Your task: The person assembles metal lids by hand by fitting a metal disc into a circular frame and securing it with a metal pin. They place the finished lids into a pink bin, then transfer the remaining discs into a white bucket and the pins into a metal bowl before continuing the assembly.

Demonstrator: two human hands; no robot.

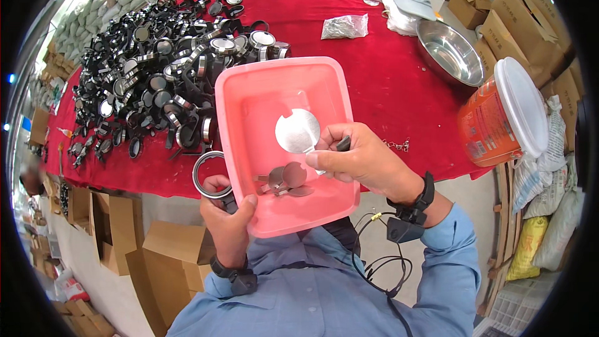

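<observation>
My right hand [377,161] pinches a round silver metal disc [297,130] by its narrow tab, above the pink plastic basin [299,219]. A small black piece [344,143] shows between the fingers of that hand. Several similar discs [293,176] lie loose on the basin's floor. At the basin's left side, my left hand [229,228] is closed around the black lug of a ring-shaped part [199,173] with a silver band. Its thumb rests close to the basin's wall; whether it touches, I cannot tell.
A large heap of black and silver ring-shaped parts [156,65] covers the table's left side. On the red cloth [399,125] lie a bagged bundle [345,27] and a short chain [397,145]. A steel bowl [452,56] and an orange bucket [493,122] stand right. Open cartons [171,249] stand below left.
</observation>
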